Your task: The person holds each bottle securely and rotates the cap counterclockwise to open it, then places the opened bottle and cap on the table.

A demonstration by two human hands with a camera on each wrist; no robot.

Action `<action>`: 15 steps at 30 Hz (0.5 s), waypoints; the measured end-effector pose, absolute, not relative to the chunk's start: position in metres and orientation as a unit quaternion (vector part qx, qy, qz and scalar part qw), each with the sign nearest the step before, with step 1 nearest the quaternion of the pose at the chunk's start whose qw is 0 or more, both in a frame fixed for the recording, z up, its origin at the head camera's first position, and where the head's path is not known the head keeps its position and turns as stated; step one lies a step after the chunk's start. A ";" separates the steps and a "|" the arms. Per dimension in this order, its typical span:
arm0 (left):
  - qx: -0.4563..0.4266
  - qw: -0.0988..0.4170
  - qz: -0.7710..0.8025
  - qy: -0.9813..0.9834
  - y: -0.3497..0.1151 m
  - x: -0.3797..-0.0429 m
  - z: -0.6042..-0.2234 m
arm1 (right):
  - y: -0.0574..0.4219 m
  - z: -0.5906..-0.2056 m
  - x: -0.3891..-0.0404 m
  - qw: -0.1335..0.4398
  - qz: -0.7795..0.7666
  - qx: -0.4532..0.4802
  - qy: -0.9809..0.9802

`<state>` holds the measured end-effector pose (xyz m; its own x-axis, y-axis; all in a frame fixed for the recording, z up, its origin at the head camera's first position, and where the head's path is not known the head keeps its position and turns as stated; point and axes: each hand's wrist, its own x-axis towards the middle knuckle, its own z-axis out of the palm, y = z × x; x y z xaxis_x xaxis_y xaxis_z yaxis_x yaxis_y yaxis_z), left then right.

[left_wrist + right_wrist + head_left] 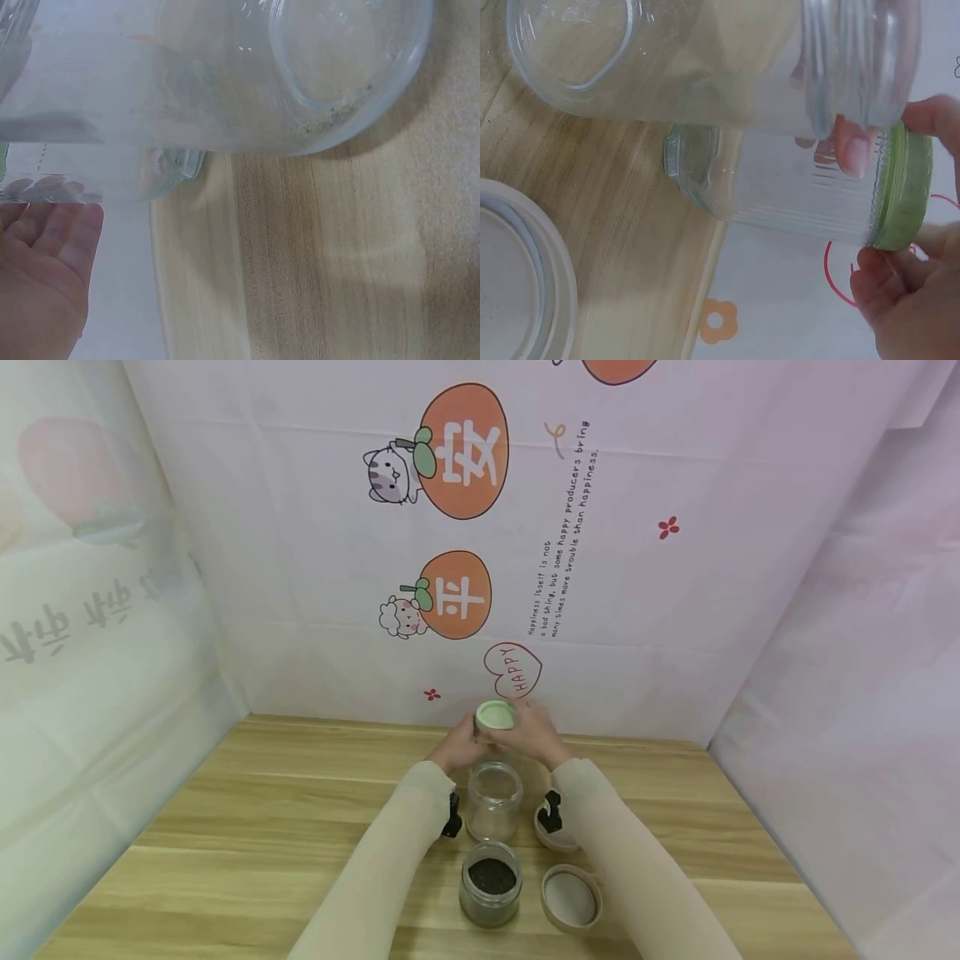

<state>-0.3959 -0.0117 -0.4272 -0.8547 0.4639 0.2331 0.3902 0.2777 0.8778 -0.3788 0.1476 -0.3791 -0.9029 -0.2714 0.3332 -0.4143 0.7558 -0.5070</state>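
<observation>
At the far edge of the table, both hands are on a clear ribbed jar (787, 187) with a green lid (909, 187). My left hand (454, 747) grips the jar's side, its thumb lying across the glass in the right wrist view. The fingers of my right hand (534, 733) are curled around the lid's rim, and the lid sits on the jar's mouth. Just in front stands a lidless clear jar (492, 820), with a few dark specks at its base in the left wrist view. Nearer still is an open jar of dark granular material (490, 906).
Two pale round lids lie right of the jars: a nearer lid (546, 910) and a farther lid (557, 840) partly covered by the right forearm. A printed cloth (330, 668) hangs behind the wooden table (262, 827), with more cloth on both sides.
</observation>
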 end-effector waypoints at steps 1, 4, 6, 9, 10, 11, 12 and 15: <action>0.263 0.034 0.535 0.802 -0.012 -0.396 -0.428 | 0.148 -0.379 -0.379 0.116 0.304 0.197 -0.925; 0.251 0.041 0.533 0.807 -0.012 -0.397 -0.429 | 0.150 -0.377 -0.379 0.096 0.324 0.223 -0.914; 0.241 0.046 0.529 0.813 -0.013 -0.397 -0.430 | 0.151 -0.377 -0.378 0.080 0.340 0.230 -0.908; 0.234 0.048 0.523 0.818 -0.013 -0.396 -0.429 | 0.152 -0.376 -0.377 0.068 0.357 0.230 -0.903; 0.226 0.049 0.520 0.822 -0.013 -0.396 -0.429 | 0.152 -0.377 -0.377 0.066 0.363 0.229 -0.901; 0.218 0.051 0.517 0.826 -0.014 -0.395 -0.429 | 0.152 -0.377 -0.377 0.064 0.366 0.223 -0.901; 0.212 0.052 0.514 0.830 -0.014 -0.394 -0.428 | 0.152 -0.378 -0.376 0.064 0.372 0.218 -0.900; 0.232 0.054 0.527 0.816 -0.015 -0.392 -0.423 | 0.151 -0.379 -0.375 0.077 0.369 0.195 -0.906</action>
<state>-0.3921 -0.0147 -0.4232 -0.8869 0.4346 0.1567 0.3213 0.3366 0.8851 -0.3755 0.1512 -0.3789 -0.9126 -0.2960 0.2820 -0.4088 0.6527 -0.6379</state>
